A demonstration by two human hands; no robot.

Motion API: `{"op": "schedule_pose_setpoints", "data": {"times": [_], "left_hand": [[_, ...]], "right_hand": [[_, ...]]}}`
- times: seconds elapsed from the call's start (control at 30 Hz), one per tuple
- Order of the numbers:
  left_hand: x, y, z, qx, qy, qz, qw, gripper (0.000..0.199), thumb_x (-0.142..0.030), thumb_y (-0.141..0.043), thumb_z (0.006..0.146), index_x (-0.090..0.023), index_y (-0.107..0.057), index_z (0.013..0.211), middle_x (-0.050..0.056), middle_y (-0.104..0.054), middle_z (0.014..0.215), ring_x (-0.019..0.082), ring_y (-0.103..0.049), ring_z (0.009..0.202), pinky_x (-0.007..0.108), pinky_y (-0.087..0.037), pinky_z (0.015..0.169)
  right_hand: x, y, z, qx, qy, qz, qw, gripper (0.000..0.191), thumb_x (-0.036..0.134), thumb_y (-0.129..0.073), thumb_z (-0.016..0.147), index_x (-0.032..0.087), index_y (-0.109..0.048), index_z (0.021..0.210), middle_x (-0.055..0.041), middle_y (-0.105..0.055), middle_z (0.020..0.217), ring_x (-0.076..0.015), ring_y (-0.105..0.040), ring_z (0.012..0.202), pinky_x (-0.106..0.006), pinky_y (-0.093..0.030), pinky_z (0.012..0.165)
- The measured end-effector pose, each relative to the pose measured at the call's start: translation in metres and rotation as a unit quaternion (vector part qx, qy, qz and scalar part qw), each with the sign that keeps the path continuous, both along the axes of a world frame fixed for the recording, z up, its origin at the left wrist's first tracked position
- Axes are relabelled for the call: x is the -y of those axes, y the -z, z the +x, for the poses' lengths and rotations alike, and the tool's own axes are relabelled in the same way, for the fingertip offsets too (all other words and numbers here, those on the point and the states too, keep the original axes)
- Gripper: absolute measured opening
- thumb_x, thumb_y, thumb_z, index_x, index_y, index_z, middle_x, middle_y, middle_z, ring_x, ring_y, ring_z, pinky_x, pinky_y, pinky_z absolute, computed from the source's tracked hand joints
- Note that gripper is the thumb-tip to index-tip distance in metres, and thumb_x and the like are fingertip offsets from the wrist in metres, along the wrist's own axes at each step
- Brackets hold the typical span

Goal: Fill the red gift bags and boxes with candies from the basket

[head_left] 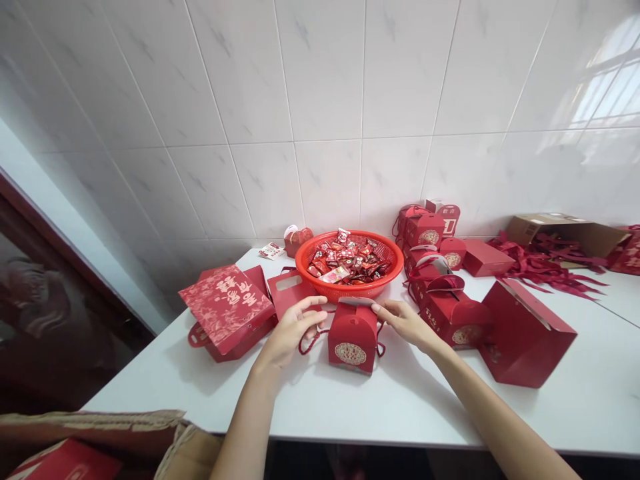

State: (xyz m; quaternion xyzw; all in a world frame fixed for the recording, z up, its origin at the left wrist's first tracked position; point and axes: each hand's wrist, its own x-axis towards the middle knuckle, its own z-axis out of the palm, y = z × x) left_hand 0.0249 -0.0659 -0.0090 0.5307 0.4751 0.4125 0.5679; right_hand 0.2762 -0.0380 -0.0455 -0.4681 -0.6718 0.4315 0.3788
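Note:
A small red gift box (353, 340) with a round gold emblem stands upright near the front of the white table. Its top flap is partly raised, and dark red cords hang at both sides. On its right, my right hand (403, 323) has thumb and fingertips closed at the edge of the flap. My left hand (295, 327) is beside the box's left side, fingers bent but apart, close to the looped cord (311, 343). I see nothing held in it. Right behind the box, an orange-red plastic basket (350, 291) holds many wrapped candies (345, 260).
Larger red boxes (227, 310) lie at the left. More small gift boxes (455, 317) line up at the right beside a big red box (530, 333). Red ribbons (535, 260) spill from a cardboard box (565, 233). Another carton (195, 453) is at lower left.

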Motion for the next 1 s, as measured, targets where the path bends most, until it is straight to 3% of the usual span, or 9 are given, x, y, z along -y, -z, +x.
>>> {"op": "schedule_pose_setpoints", "data": {"times": [0.1,0.2,0.3,0.47,0.57,0.67,0.77,0.87,1.0], "left_hand": [[0.003,-0.011,-0.002,0.04,-0.014,0.032,0.999,0.051,-0.04,-0.076,0.071,-0.013,-0.06,0.111,-0.004,-0.059,0.067,0.005,-0.041,0.049,0.02,-0.033,0.048],[0.01,-0.025,0.0,0.067,-0.017,0.081,0.994,0.044,-0.037,-0.077,0.072,-0.014,-0.063,0.106,0.002,-0.066,0.082,0.009,-0.056,0.064,0.025,-0.049,0.067],[0.017,-0.037,0.005,0.065,0.0,0.115,0.991,0.039,-0.037,-0.076,0.076,-0.016,-0.063,0.107,0.006,-0.067,0.096,0.015,-0.062,0.075,0.033,-0.054,0.079],[0.022,-0.045,0.013,0.042,0.048,0.142,0.988,0.044,-0.041,-0.073,0.082,-0.019,-0.061,0.118,0.012,-0.064,0.127,0.026,-0.062,0.114,0.039,-0.054,0.094],[0.027,-0.052,0.018,0.025,0.084,0.146,0.985,0.063,-0.049,-0.07,0.086,-0.021,-0.05,0.139,0.015,-0.057,0.139,0.031,-0.05,0.134,0.041,-0.049,0.103],[0.035,-0.062,0.027,0.012,0.154,0.151,0.976,0.082,-0.06,-0.065,0.086,-0.024,-0.034,0.153,0.018,-0.043,0.153,0.036,-0.038,0.143,0.046,-0.047,0.106],[0.043,-0.071,0.042,-0.012,0.209,0.179,0.961,0.084,-0.063,-0.057,0.09,-0.028,-0.024,0.159,0.012,-0.027,0.163,0.037,-0.023,0.15,0.049,-0.039,0.114],[0.048,-0.073,0.057,-0.044,0.199,0.217,0.955,0.079,-0.056,-0.058,0.093,-0.03,-0.023,0.159,0.005,-0.02,0.166,0.034,-0.014,0.153,0.048,-0.028,0.121],[0.048,-0.073,0.063,0.032,0.183,0.233,0.955,0.076,-0.046,-0.065,0.091,-0.03,-0.029,0.156,0.008,-0.032,0.162,0.033,-0.03,0.148,0.047,-0.037,0.117]], "right_hand": [[-0.001,0.003,0.001,0.01,0.003,-0.014,1.0,0.067,0.082,-0.053,0.075,0.016,-0.06,0.069,-0.0021,-0.063,0.068,-0.0171,-0.058,0.069,-0.031,-0.045,0.069],[0.0,0.005,0.0,0.021,0.016,-0.033,0.999,0.067,0.082,-0.053,0.074,0.016,-0.057,0.063,-0.0013,-0.06,0.061,-0.0154,-0.056,0.062,-0.029,-0.043,0.062],[0.005,0.001,0.002,0.028,0.025,-0.056,0.998,0.065,0.081,-0.055,0.074,0.017,-0.052,0.061,0.0007,-0.055,0.052,-0.0137,-0.053,0.053,-0.027,-0.039,0.054],[0.022,-0.037,0.014,-0.076,0.013,-0.084,0.994,0.051,0.062,-0.072,0.072,0.016,-0.062,0.091,0.0039,-0.058,0.054,-0.0133,-0.057,0.053,-0.027,-0.045,0.058],[0.036,-0.074,0.016,-0.179,0.017,-0.022,0.984,0.047,0.048,-0.074,0.077,0.017,-0.061,0.11,0.0021,-0.064,0.067,-0.0149,-0.064,0.067,-0.031,-0.051,0.072],[0.05,-0.103,0.004,-0.139,-0.007,0.033,0.99,0.036,0.04,-0.071,0.082,0.018,-0.06,0.108,-0.0014,-0.069,0.078,-0.0183,-0.067,0.078,-0.034,-0.052,0.079],[0.061,-0.112,-0.018,-0.052,-0.009,0.111,0.992,0.023,0.031,-0.069,0.081,0.02,-0.056,0.097,0.0,-0.066,0.078,-0.0183,-0.065,0.076,-0.032,-0.052,0.072],[0.063,-0.11,-0.032,-0.021,0.028,0.176,0.984,0.016,0.024,-0.063,0.081,0.022,-0.049,0.088,0.002,-0.062,0.075,-0.0157,-0.061,0.069,-0.027,-0.049,0.06],[0.057,-0.124,-0.02,-0.032,0.051,0.223,0.973,0.007,0.023,-0.058,0.085,0.02,-0.056,0.091,0.0014,-0.063,0.073,-0.0143,-0.061,0.067,-0.026,-0.049,0.059]]}}
